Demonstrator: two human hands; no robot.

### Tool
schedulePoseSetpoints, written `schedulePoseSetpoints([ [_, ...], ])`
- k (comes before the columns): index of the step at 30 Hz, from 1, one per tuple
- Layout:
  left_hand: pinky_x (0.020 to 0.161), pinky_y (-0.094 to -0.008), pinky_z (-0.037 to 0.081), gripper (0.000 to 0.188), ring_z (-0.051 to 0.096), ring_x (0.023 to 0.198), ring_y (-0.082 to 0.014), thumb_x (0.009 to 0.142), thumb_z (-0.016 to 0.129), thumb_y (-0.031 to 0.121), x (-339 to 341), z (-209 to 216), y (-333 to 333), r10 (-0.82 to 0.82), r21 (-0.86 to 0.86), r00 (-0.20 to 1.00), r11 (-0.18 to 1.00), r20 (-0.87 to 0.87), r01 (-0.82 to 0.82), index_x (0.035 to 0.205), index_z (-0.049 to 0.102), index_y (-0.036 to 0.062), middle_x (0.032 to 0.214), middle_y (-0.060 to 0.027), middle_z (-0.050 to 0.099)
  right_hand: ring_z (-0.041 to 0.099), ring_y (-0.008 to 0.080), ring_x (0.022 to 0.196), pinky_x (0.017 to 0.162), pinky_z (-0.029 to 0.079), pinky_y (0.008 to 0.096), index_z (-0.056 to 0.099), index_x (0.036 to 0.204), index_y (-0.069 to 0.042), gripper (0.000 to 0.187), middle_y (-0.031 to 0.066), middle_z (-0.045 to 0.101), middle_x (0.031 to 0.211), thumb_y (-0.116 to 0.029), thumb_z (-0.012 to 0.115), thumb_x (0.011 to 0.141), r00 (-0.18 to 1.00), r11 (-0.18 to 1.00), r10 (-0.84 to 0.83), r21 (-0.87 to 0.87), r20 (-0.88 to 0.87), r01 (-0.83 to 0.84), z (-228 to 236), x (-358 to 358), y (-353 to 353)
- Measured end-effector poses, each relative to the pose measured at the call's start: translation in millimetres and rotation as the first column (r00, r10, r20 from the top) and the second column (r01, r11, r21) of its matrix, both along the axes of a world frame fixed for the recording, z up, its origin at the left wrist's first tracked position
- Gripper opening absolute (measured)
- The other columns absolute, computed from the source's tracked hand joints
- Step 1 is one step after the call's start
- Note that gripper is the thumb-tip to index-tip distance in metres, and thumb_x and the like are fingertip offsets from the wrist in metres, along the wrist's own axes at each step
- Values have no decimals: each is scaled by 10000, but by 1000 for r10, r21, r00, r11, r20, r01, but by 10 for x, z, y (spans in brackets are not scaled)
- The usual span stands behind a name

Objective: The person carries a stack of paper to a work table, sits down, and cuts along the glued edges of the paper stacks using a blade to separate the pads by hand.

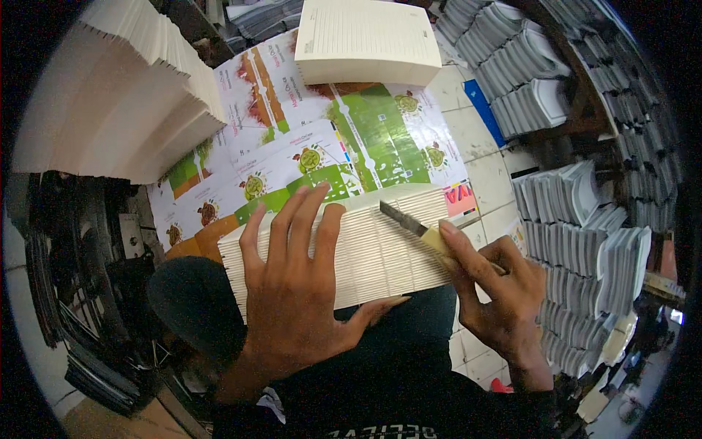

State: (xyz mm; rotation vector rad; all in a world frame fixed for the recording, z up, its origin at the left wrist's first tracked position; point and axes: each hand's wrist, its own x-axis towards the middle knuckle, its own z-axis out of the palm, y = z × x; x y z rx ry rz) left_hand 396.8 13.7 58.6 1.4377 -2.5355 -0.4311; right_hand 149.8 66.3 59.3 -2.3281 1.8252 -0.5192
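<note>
A book block (pixel 391 241) made of many folded page sections lies across my lap, its ridged white edge facing up. Cross-lines of stitching or cuts run over the ridges. My left hand (pixel 296 256) spans this block on its left half, fingers spread to the far edge and thumb along the near edge, holding it. In my right hand (pixel 497 293) is a knife (pixel 420 233) with a pale yellow handle, gripped between thumb and fingers. Its dark blade points up and left, over the far right part of the ridges; whether it touches them I cannot tell.
Printed sheets (pixel 292 154) with green and brown patterns spread beyond my lap. On them stands another thick block of lined pages (pixel 369 44). A tall paper stack (pixel 131 95) rises at the left. Piles of page bundles (pixel 578 256) line the right side, beside a blue strip (pixel 482 110) on the tiled floor.
</note>
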Motion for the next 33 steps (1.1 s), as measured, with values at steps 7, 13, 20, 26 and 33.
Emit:
schedulePoseSetpoints([
  [7, 1223, -625, 201, 1004, 440, 1433, -409, 741, 846, 599, -20, -22, -16, 11, -13, 1000, 1000, -24, -11, 1400, 495, -71, 1479, -267, 489, 573, 131, 565, 480, 454, 321, 716, 1370, -247, 651, -2, 515, 699, -86, 857, 755, 996, 999, -39, 18, 84, 38, 65, -62, 47],
  [13, 1222, -624, 201, 999, 428, 1440, -408, 750, 842, 594, 8, -19, -20, 0, 3, 1000, 1000, -29, 0, 1406, 489, -72, 1477, -268, 485, 568, 134, 550, 483, 450, 315, 719, 1367, -243, 636, -7, 518, 692, -86, 855, 765, 999, 999, -32, 44, 41, 30, 91, -48, 23],
  [20, 1225, -622, 194, 1006, 413, 1448, -409, 744, 848, 584, -9, -5, -17, -7, 5, 1000, 1000, -22, 7, 1414, 481, -71, 1496, -269, 465, 579, 143, 555, 489, 458, 316, 725, 1354, -255, 617, -7, 541, 702, -96, 854, 772, 995, 998, -34, -48, 92, 39, -46, -34, -19],
  [26, 1228, -641, 190, 1046, 408, 1454, -413, 726, 865, 576, 13, -17, -1, 2, -11, 999, 1000, -33, -2, 1440, 464, -74, 1510, -276, 450, 567, 154, 586, 525, 455, 304, 720, 1295, -53, 412, 64, 607, 748, -59, 773, 886, 990, 957, 0, -286, 138, 40, -10, -13, -25],
  [33, 1247, -664, 172, 1164, 346, 1510, -413, 648, 948, 473, 298, 17, -10, 177, -112, 980, 980, 89, -166, 1550, 382, 1, 1604, -250, 367, 594, 154, 687, 557, 460, 311, 653, 1327, 17, 345, 160, 688, 999, -41, 660, 987, 975, 986, -88, -120, 206, 115, 52, 30, 223],
])
